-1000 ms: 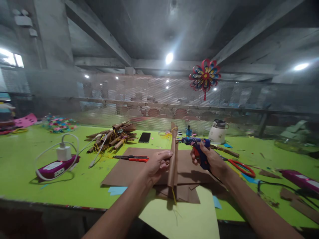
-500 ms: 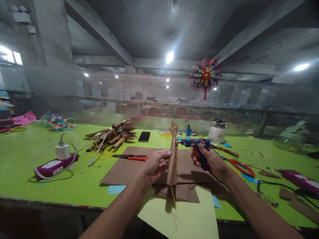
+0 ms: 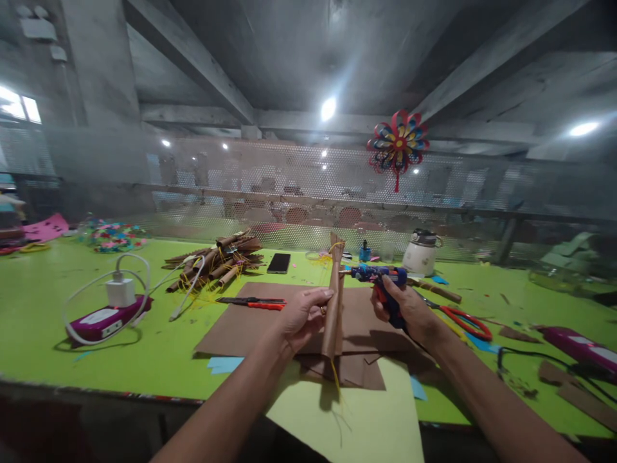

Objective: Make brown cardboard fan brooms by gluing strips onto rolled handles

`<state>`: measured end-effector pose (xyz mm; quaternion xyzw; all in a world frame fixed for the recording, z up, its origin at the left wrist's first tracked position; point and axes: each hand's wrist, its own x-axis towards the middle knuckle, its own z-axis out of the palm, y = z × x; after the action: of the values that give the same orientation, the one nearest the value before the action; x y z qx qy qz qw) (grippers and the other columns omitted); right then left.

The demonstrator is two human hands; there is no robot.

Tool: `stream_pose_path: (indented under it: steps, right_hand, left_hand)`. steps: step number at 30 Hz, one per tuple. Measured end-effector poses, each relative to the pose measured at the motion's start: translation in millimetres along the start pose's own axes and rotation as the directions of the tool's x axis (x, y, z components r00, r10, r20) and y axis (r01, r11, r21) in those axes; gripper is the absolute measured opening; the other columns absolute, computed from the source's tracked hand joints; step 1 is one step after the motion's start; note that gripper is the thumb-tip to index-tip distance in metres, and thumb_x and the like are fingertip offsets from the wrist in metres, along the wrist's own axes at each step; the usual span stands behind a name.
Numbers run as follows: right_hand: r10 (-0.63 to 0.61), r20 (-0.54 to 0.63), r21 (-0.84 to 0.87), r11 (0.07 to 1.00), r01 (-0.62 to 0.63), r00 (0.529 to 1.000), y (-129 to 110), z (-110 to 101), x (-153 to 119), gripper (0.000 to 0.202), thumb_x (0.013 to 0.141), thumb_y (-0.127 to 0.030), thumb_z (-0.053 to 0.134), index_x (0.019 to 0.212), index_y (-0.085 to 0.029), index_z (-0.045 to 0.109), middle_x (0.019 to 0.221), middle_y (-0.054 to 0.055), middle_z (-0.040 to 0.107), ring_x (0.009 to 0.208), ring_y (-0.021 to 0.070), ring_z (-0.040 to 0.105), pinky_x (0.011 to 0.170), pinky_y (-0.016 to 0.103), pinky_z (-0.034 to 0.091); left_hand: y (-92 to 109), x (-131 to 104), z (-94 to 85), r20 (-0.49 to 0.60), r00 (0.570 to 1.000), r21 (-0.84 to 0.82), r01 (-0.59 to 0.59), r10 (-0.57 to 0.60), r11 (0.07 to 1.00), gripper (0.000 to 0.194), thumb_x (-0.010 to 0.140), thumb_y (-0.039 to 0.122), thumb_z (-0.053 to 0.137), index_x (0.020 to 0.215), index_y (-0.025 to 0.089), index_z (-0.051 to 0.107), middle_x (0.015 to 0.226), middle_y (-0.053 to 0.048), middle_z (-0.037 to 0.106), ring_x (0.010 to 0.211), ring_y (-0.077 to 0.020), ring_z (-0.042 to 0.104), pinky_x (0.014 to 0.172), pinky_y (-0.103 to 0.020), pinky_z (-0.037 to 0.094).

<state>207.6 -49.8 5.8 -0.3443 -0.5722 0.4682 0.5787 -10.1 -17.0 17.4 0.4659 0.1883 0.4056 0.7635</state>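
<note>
Probably gluing: pinching paper roll [image 3: 333, 315] in left hand [image 3: 303, 315], gripping glue gun [image 3: 375, 275] in right hand [image 3: 409, 310]; next, needing steady aim.

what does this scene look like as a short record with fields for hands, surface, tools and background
left hand: holds brown paper roll
right hand: grips blue glue gun, nozzle at the roll's right side; contact unclear
surface: brown sheet on green table
other tools: black-and-red tool on the sheet; orange-handled scissors at right
background: phone, white bottle, hanging flower ornament
</note>
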Motion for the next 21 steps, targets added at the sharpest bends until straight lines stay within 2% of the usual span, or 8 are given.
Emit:
stream_pose_path:
  steps: [3, 12, 21]
  right_hand:
    - [-0.001, -0.001, 0.018, 1.000, 0.001, 1.000, 0.1, -1.7, 1.5, 0.041, 0.085, -0.048, 0.046, 0.063, -0.015, 0.052, 0.055, 0.000, 0.049, 0.042, 0.0073, 0.039, 0.043, 0.023, 0.029]
    - [-0.015, -0.011, 0.006, 1.000, 0.015, 1.000, -2.4, -2.4, 2.8, 0.042, 0.084, -0.048, 0.048, 0.060, -0.014, 0.052, 0.054, -0.001, 0.049, 0.042, 0.0070, 0.038, 0.042, 0.022, 0.029]
    - [-0.023, -0.043, -0.033, 0.999, 0.021, 0.999, -2.2, -1.6, 1.3, 0.040, 0.083, -0.049, 0.049, 0.063, -0.015, 0.052, 0.055, -0.001, 0.049, 0.043, 0.0075, 0.039, 0.042, 0.022, 0.029]
  left_hand:
    - [0.2, -0.9, 1.2, -0.036, 0.999, 0.005, 0.013, -0.012, 1.000, 0.018, 0.062, 0.021, 0.073, 0.072, 0.011, 0.062, 0.064, -0.002, 0.059, 0.058, -0.0088, 0.051, 0.057, -0.021, 0.039]
    - [0.2, -1.2, 2.7, -0.039, 0.999, 0.037, 0.019, -0.018, 0.999, 0.017, 0.064, 0.022, 0.072, 0.074, 0.011, 0.063, 0.067, -0.002, 0.058, 0.060, -0.0080, 0.051, 0.057, -0.019, 0.039]
    - [-2.7, 1.9, -1.9, 0.002, 1.000, 0.052, -0.006, 0.006, 0.999, 0.021, 0.064, 0.023, 0.074, 0.076, 0.010, 0.064, 0.070, -0.003, 0.059, 0.060, -0.0072, 0.051, 0.057, -0.019, 0.039]
